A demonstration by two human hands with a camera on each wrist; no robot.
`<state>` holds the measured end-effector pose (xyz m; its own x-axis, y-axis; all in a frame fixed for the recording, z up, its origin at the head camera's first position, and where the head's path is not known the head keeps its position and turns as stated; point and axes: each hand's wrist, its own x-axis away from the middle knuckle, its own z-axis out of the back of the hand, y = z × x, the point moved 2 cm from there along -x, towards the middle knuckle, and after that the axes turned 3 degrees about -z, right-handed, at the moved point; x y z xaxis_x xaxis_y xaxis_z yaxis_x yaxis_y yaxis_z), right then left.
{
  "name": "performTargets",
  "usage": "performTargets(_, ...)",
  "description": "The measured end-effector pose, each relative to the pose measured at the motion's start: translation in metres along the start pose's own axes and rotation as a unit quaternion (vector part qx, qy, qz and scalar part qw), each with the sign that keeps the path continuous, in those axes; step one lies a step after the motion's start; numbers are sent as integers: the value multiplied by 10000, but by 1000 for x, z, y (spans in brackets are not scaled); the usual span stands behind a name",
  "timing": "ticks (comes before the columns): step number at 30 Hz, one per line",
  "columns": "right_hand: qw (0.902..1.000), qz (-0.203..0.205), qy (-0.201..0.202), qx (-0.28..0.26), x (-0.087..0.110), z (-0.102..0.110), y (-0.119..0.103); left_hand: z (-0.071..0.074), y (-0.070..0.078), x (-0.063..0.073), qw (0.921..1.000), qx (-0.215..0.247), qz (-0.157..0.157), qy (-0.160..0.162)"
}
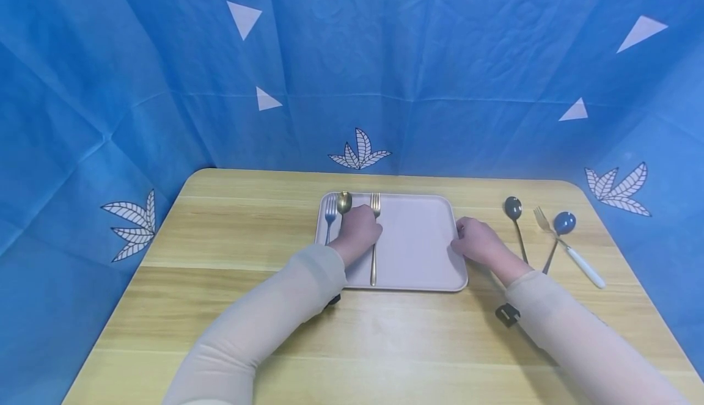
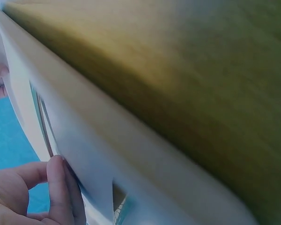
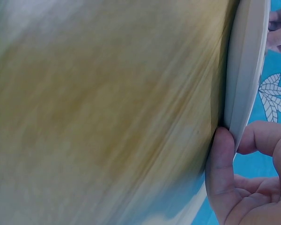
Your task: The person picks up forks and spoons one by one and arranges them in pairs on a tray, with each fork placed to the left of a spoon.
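A pale pinkish tray [image 1: 418,240] lies on the wooden table. My left hand [image 1: 359,228] is over its left half, thumb and fingertips pinching a gold fork [image 1: 374,264] around its neck; the tines point away from me and the handle runs along the tray. In the left wrist view, the fork's thin handle [image 2: 48,129] leads to the fingertips. Left of that hand lie a blue fork [image 1: 330,211] and a gold spoon [image 1: 344,201], its handle hidden by the hand. My right hand [image 1: 480,241] pinches the tray's right edge [image 3: 246,70] between thumb and fingers.
Right of the tray lie a dark spoon [image 1: 514,209], a blue spoon [image 1: 564,223] and a white-handled fork [image 1: 585,267] crossing over the blue spoon's handle. A blue patterned cloth [image 1: 412,75] hangs behind the wooden table [image 1: 236,228].
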<state>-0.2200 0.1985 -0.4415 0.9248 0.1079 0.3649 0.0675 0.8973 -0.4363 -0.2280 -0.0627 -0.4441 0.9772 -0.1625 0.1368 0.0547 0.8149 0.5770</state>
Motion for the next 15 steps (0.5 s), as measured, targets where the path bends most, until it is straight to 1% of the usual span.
performTargets(4,10000,0,0,22,0,-1,1,0,-1,0,10000,-14,60,-43)
performTargets(8,10000,13,8,26,-1,0,1,1,-1,0,9998,77,167,-93)
performTargets(11,10000,14,8,16,-1,0,0,1,-1,-1,9994,170,248,-146)
performTargets(15,10000,-11,-15,32,-1,1,0,2,-2,-3,9991,150,297,-253)
